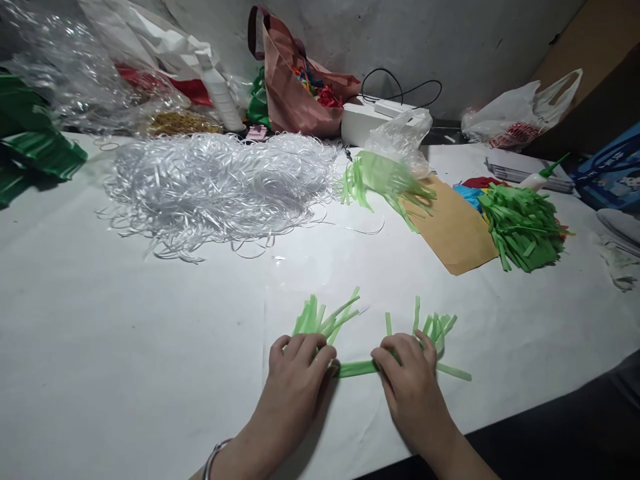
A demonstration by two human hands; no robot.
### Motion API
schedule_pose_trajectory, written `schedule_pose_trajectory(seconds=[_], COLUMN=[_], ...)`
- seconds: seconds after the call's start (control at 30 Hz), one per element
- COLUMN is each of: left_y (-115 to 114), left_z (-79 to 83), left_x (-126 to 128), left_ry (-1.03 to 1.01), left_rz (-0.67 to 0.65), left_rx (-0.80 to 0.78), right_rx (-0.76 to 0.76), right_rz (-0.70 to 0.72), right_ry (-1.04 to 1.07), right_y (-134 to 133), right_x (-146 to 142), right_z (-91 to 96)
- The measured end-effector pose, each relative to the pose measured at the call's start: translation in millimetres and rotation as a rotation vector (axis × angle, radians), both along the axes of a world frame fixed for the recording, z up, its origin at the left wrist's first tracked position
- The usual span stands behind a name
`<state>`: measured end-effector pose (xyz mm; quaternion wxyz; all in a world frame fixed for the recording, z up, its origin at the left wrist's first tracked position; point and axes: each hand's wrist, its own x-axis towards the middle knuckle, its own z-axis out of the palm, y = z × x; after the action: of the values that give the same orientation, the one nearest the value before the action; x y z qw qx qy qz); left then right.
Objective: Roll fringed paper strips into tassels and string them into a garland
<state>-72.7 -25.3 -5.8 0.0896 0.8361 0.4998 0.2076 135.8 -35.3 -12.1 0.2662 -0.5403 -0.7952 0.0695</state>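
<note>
Near the front edge of the table, a strip of green fringed tissue paper [356,369] lies rolled into a narrow band between my two hands. My left hand [303,363] is closed on its left part, fingers curled over the roll. Closed the same way, my right hand [407,360] grips the right part. Loose pale green fringe strands fan out beyond the fingers of both hands, and one strand sticks out to the right of my right hand. The fingertips and the paper under them are partly hidden.
A heap of white ribbon strands [225,193] lies at the back left. Behind it stand a pink bag [300,87] and a white bottle [220,93]. Toward the right are light green fringed paper [385,173], a brown envelope [453,230], green tassels [525,227] and a glue bottle [537,179].
</note>
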Motion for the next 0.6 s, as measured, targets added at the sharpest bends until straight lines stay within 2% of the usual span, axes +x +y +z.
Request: schedule_pose_trajectory(seconds=[0.17,0.37,0.6], left_y=[0.6,5.1,3.3], left_z=[-0.7,5.5,1.0], left_x=[-5.3,-6.1,-6.2], left_ry=[-0.023,-0.039,-0.096], left_rz=[-0.228,-0.232,-0.216], left_rx=[0.018,-0.027,-0.006], right_rx=[-0.011,0.027,0.034], right_rz=[0.233,0.294,0.340], right_ry=[-0.004,-0.123,-0.111], right_y=[-0.5,8.3,7.4], right_x=[-6.0,-12.0,-13.9], right_z=[1.0,-2.4,-2.3])
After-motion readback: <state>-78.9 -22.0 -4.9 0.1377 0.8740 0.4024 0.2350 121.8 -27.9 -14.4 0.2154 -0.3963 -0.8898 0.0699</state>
